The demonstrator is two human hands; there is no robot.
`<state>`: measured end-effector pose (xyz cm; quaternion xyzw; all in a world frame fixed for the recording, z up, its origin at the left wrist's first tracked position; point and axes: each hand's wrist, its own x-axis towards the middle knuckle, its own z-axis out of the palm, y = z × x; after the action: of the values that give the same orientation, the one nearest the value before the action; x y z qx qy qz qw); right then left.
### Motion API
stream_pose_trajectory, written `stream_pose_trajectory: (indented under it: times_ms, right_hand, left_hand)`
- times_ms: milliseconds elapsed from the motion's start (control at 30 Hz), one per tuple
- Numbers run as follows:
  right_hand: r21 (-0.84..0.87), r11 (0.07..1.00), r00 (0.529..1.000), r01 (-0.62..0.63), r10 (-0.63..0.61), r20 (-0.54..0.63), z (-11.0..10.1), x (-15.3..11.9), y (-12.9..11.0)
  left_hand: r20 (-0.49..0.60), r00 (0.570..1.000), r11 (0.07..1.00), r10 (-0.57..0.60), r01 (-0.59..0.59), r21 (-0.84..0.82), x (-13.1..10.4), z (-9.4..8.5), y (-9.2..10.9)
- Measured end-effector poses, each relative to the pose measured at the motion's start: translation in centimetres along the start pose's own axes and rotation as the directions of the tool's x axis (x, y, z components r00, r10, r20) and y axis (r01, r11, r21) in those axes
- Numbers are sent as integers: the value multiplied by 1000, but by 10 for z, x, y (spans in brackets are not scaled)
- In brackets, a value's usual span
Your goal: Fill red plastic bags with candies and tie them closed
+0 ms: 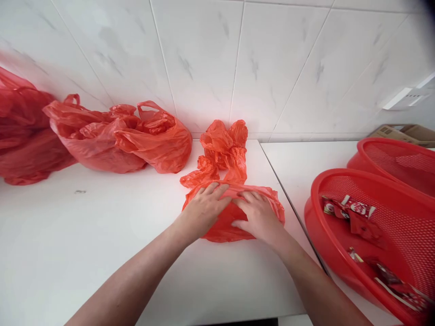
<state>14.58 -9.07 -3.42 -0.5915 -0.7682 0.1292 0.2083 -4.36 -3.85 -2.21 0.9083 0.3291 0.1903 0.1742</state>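
Observation:
A thin red plastic bag (pixel 226 224) lies flattened on the white table in front of me. My left hand (pixel 205 204) rests on the left part of the bag, fingers stretched out towards its far edge. On the right part lies my right hand (pixel 257 213), its fingers spread and its thumb pointing left. Neither hand wraps round the plastic. Just beyond the flat bag, and touching it or nearly so, sits a crumpled heap of red plastic bags (pixel 224 145).
Several filled red bags (pixel 156 140) stand along the tiled wall at left. To the right are a red mesh basket (pixel 316 217) holding small wrapped packets (pixel 360 208), a second red basket (pixel 365 147) and a cardboard box (pixel 413 133). A seam divides the white tabletop (pixel 102 235).

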Motion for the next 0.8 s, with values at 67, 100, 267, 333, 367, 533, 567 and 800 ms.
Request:
stream_pose_trajectory:
  times_ms: [67,100,267,333,367,533,567,800]
  right_hand:
    - [-117,990,989,-73,87,121,12,14,18]
    - [-136,985,977,-110,132,168,16,19,27]
    - [7,978,934,-208,196,297,14,21,46]
    - [97,963,929,-251,211,302,6,17,44]
    - [152,950,929,-273,219,299,1,15,43]
    - [346,888,953,-304,287,101,-18,14,37]
    - [340,893,954,-294,297,46,-19,16,36]
    - [42,978,976,-205,202,78,14,32,27]
  left_hand:
    - [5,1000,999,-14,14,47,0,0,-13]
    - [19,999,998,-46,45,38,-1,0,-23]
    - [-14,994,975,-109,104,-194,1,-1,-64]
    - [-55,995,969,-83,68,-238,2,-2,-67]
    - [-72,994,971,-77,58,-232,2,-2,-66]
    - [-428,900,996,-81,86,-9,-12,3,-50]
    - [-517,850,992,-103,129,15,-16,6,-47]
    - [-352,814,874,-463,353,-333,-38,26,-31]
